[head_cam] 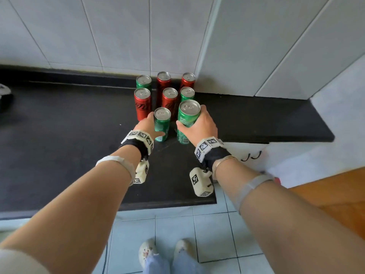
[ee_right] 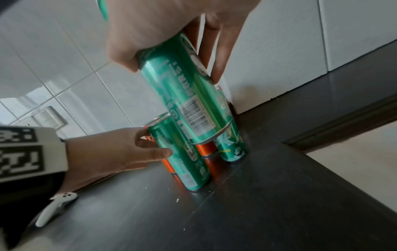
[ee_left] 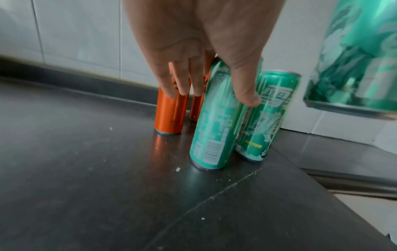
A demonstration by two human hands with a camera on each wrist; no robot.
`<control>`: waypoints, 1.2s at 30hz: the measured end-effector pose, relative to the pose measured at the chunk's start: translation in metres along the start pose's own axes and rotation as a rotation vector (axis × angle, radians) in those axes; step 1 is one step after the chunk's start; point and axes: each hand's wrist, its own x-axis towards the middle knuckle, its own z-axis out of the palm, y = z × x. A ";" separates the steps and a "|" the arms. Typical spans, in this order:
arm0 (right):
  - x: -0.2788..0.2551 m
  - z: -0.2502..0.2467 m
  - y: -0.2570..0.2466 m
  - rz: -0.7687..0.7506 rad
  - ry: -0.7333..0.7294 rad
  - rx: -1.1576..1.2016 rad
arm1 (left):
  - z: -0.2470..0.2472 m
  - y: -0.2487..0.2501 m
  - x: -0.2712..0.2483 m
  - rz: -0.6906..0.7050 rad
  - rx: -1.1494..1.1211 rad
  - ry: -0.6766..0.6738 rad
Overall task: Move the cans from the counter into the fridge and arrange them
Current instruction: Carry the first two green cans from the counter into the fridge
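Pick-up step: right hand (head_cam: 199,125) grips a raised green aluminium can (head_cam: 187,113), left hand (head_cam: 147,125) wraps a standing green can (head_cam: 162,123) at frame centre (fridge unseen; carrying likely follows).

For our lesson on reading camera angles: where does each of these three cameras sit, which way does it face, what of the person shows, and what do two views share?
Head: sits high, faces down at the black counter and cans; shows both forearms, left hand, right hand, shoes.
Left wrist: low along the left hand, facing the wall; fingers round a standing green can.
Right wrist: tilted, looks along the right hand gripping a lifted green can; left hand also shows.
Shared: both wrist views show the standing green can.
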 end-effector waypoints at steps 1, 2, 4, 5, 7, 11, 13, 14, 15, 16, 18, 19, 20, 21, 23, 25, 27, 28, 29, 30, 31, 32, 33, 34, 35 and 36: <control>0.002 0.001 0.006 0.003 -0.003 -0.002 | 0.004 0.002 0.005 -0.032 -0.035 0.011; 0.005 0.001 0.011 0.006 -0.005 -0.001 | 0.009 0.005 0.009 -0.065 -0.077 0.021; 0.008 0.004 0.019 0.001 -0.006 -0.004 | 0.017 0.007 0.016 -0.115 -0.169 0.038; 0.010 0.005 0.022 -0.001 -0.006 -0.004 | 0.020 0.008 0.018 -0.120 -0.211 0.053; 0.012 0.007 0.026 0.005 -0.004 -0.003 | 0.023 0.008 0.021 -0.092 -0.256 0.095; 0.011 0.006 0.029 0.023 0.000 -0.006 | 0.016 0.012 0.014 -0.007 -0.255 0.129; 0.010 0.000 0.028 0.034 0.010 0.006 | 0.005 0.018 0.009 0.040 -0.279 0.155; 0.009 -0.004 0.027 0.039 0.019 0.008 | -0.001 0.023 0.006 0.069 -0.297 0.168; 0.008 -0.009 0.026 0.043 0.028 0.011 | -0.008 0.028 0.003 0.104 -0.312 0.175; 0.007 -0.014 0.025 0.047 0.038 0.017 | -0.015 0.034 0.000 0.138 -0.319 0.173; 0.005 -0.028 0.024 0.061 0.075 0.035 | -0.029 0.046 -0.005 0.211 -0.307 0.152; 0.004 -0.035 0.023 0.067 0.101 0.041 | -0.036 0.053 -0.009 0.248 -0.294 0.142; 0.002 -0.043 0.022 0.071 0.128 0.045 | -0.043 0.061 -0.013 0.284 -0.283 0.132; 0.000 -0.051 0.022 0.078 0.152 0.044 | -0.048 0.069 -0.017 0.319 -0.278 0.120; -0.004 -0.069 0.025 0.101 0.201 0.041 | -0.053 0.086 -0.024 0.385 -0.270 0.084; -0.009 -0.086 0.032 0.141 0.255 0.043 | -0.052 0.104 -0.032 0.436 -0.244 0.043; -0.015 -0.103 0.044 0.180 0.312 0.040 | -0.045 0.122 -0.041 0.477 -0.220 -0.002; -0.019 -0.110 0.051 0.200 0.335 0.037 | -0.039 0.130 -0.044 0.485 -0.215 -0.029; -0.025 -0.117 0.059 0.224 0.353 0.035 | -0.032 0.139 -0.049 0.503 -0.214 -0.056; -0.030 -0.125 0.068 0.247 0.369 0.034 | -0.024 0.149 -0.053 0.519 -0.216 -0.081; -0.037 -0.133 0.077 0.270 0.385 0.036 | -0.015 0.160 -0.059 0.545 -0.219 -0.102; -0.044 -0.141 0.087 0.296 0.402 0.041 | -0.006 0.170 -0.065 0.568 -0.226 -0.122; -0.052 -0.149 0.097 0.322 0.423 0.047 | 0.004 0.181 -0.072 0.594 -0.238 -0.139; -0.060 -0.157 0.107 0.347 0.443 0.053 | 0.013 0.192 -0.078 0.610 -0.250 -0.160; -0.069 -0.165 0.118 0.370 0.462 0.057 | 0.023 0.203 -0.086 0.631 -0.258 -0.184; -0.078 -0.173 0.128 0.393 0.478 0.057 | 0.033 0.215 -0.093 0.648 -0.256 -0.211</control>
